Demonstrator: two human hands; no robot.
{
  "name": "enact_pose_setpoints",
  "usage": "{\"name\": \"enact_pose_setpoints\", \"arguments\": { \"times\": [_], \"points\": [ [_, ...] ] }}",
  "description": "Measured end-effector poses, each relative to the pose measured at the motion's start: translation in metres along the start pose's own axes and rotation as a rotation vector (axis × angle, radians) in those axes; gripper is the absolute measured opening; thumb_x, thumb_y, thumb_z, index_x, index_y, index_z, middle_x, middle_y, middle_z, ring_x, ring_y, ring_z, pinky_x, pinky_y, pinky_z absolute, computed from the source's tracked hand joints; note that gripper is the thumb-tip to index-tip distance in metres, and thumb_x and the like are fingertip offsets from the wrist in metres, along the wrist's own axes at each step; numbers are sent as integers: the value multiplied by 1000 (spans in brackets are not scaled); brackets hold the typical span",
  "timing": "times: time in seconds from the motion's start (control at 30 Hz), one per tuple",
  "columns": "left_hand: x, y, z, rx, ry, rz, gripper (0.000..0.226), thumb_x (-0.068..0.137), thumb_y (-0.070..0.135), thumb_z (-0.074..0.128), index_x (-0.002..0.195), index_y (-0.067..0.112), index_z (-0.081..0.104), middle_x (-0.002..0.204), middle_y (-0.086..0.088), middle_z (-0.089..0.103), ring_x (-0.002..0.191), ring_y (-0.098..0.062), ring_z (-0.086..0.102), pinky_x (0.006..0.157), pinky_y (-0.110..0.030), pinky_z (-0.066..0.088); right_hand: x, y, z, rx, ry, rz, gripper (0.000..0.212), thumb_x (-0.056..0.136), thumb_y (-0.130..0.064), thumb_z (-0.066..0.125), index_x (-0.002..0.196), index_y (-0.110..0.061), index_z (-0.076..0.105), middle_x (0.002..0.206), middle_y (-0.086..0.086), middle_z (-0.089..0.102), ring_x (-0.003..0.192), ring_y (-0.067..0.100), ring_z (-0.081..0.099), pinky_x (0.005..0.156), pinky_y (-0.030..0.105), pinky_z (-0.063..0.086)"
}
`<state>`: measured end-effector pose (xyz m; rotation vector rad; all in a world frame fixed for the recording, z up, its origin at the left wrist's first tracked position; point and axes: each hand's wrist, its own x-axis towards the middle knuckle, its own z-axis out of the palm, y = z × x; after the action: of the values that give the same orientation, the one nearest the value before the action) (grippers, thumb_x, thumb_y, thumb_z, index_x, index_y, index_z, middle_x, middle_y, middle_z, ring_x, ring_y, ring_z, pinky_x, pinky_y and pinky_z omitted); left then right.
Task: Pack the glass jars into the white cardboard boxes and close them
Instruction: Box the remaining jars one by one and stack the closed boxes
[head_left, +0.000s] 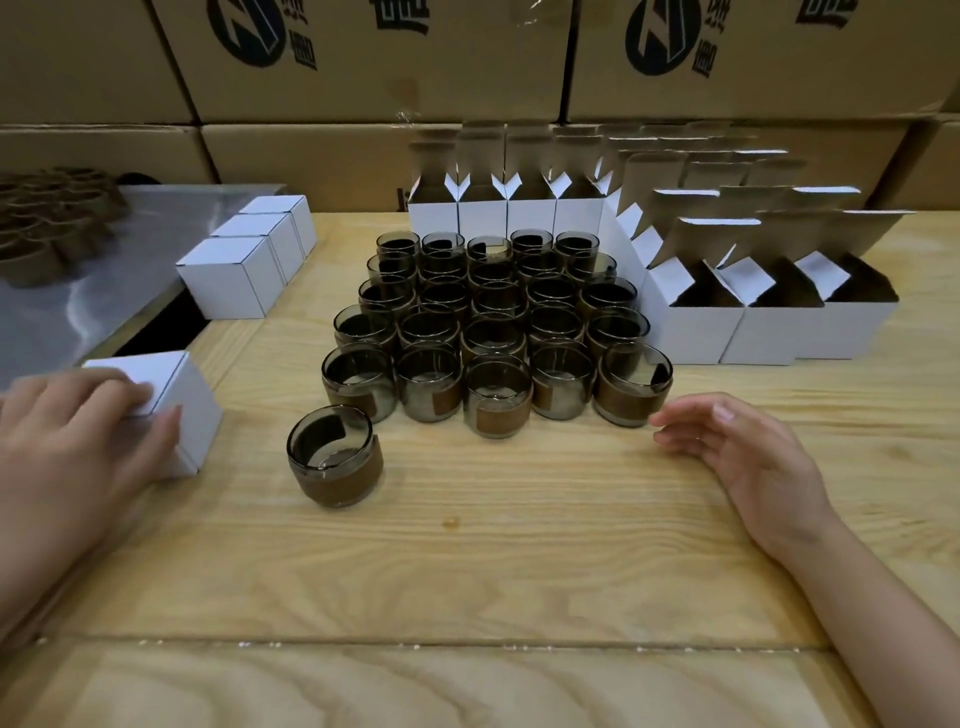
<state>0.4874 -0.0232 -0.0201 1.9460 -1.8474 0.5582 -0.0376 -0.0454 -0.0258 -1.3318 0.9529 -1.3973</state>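
Observation:
Several smoky glass jars (493, 322) with brown paper bands stand in rows at the middle of the wooden table. One jar (335, 457) stands alone in front of them, to the left. My left hand (78, 441) grips a closed white box (182, 400) at the left edge, fingers over its top and thumb on its near side. My right hand (737, 452) hovers open just right of the front-right jar (631, 384), holding nothing. Three closed white boxes (244, 260) sit in a row behind my left hand.
Open white boxes (737, 322) with raised flaps stand in rows to the right and behind the jars. A metal surface (78, 291) at the left carries brown paper rings (47, 228). Large brown cartons (363, 62) wall the back. The wooden table (467, 571) spreads in front.

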Motion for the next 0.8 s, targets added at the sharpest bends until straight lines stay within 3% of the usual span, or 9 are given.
{"name": "enact_pose_setpoints", "arguments": {
  "times": [0.07,0.27,0.43,0.6,0.73,0.8],
  "points": [
    [21,-2,7,112,5,-76,49,94,59,32,112,20,55,107,-6,53,102,-34,47,88,-49,38,1,0,0,5,-6,1,35,83,-20,42,95,4,65,95,23,68,89,35,62,79,33,52],
    [73,10,31,-131,103,-167,46,85,45,41,117,17,58,121,-10,58,113,-36,51,97,-53,40,1,1,-1,31,-4,7,37,84,-19,40,96,8,61,94,24,68,89,35,62,79,33,52],
    [112,9,34,-89,-78,-172,69,66,46,39,127,18,57,132,-7,54,121,-33,50,101,-50,38,2,1,0,39,12,23,37,82,-19,41,95,8,62,93,25,68,86,33,62,78,32,52],
    [139,10,39,-14,-245,-180,79,59,35,43,137,19,50,143,-9,49,133,-28,41,113,-45,16,3,2,0,37,8,34,33,81,-18,44,90,3,68,92,26,68,85,34,63,78,31,53],
    [149,10,40,-35,-351,-210,86,58,34,42,143,20,41,151,-6,40,140,-24,34,115,-45,11,3,2,1,42,3,46,30,80,-18,47,86,-2,71,92,25,68,86,33,63,79,31,53],
    [153,17,35,-26,-382,-228,81,70,34,50,147,16,33,153,-11,36,140,-29,33,115,-49,14,4,2,2,39,6,54,28,80,-18,49,86,-3,72,91,24,68,85,32,64,79,30,53]
  ]
}}
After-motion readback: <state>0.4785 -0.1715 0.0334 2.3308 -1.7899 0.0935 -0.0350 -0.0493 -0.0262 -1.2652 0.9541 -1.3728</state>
